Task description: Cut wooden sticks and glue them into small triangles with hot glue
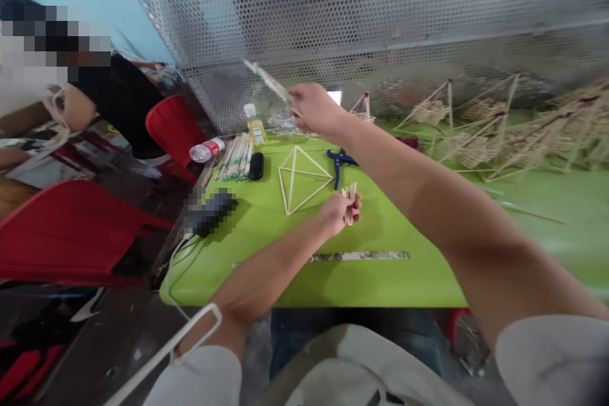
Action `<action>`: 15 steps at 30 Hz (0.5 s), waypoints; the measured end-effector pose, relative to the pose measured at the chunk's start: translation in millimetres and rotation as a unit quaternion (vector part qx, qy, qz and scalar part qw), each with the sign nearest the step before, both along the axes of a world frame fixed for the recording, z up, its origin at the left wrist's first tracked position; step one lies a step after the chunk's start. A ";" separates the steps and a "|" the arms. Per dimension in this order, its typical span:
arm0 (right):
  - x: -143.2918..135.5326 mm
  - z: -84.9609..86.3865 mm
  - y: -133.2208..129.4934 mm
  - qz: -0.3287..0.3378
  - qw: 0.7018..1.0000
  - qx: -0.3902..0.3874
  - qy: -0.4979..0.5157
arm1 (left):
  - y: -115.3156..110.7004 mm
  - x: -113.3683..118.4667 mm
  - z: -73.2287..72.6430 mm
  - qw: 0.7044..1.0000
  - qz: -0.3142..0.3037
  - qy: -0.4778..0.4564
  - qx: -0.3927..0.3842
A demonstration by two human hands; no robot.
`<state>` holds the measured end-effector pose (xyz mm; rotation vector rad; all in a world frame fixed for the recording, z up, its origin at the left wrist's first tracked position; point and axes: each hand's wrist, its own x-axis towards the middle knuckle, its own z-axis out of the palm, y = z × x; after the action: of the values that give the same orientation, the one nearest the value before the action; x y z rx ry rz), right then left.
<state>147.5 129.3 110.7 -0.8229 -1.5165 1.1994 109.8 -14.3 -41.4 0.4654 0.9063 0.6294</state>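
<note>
Left hand (340,210) clenched on short sticks (351,198) near the stick frame (302,179); right hand (314,109) pinching a packet (267,79) far back. Best kept level, bundle gripped snugly.

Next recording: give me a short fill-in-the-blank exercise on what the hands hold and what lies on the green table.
1. The left hand grips a small bundle of short wooden ____.
2. The raised right hand holds a thin stick in front of the perforated ____ panel.
3. The pyramid-shaped stick frame lies on the ____ table.
4. The blue-handled cutters lie to the frame's ____.

Missing: sticks; metal; green; right
</note>
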 end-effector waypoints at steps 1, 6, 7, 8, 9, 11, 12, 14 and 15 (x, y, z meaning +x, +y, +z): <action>28.0 -7.2 -24.1 -0.042 0.998 -0.001 0.039 | 0.3 0.7 -0.5 1.000 -0.019 0.006 0.012; 132.5 -68.5 -127.0 -0.072 0.988 -0.052 0.125 | -0.7 9.6 -6.8 0.997 -0.018 0.029 0.072; 145.4 -81.5 -135.2 -0.078 0.987 -0.061 0.124 | -1.8 11.5 -8.6 0.996 -0.006 0.035 0.085; 156.2 -93.3 -138.6 -0.086 0.987 -0.063 0.116 | -3.0 13.2 -10.5 0.994 0.008 0.040 0.100; 164.9 -103.6 -138.1 -0.094 0.988 -0.062 0.110 | -4.3 14.6 -12.3 0.992 0.024 0.044 0.118; 177.2 -119.4 -129.7 -0.107 0.988 -0.052 0.101 | -6.3 16.0 -15.2 0.984 0.058 0.049 0.158; 181.1 -124.8 -124.4 -0.112 0.988 -0.047 0.100 | -6.8 16.0 -16.3 0.980 0.071 0.051 0.178; 184.7 -131.2 -116.5 -0.120 0.986 -0.042 0.104 | -6.8 14.8 -17.9 0.972 0.087 0.054 0.213; 185.0 -132.4 -114.9 -0.121 0.986 -0.042 0.105 | -6.4 13.8 -18.5 0.968 0.092 0.054 0.229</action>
<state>332.5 14.4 -21.6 -0.8807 -1.1667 1.1360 123.5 -20.6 -59.9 0.8418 0.9138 0.9996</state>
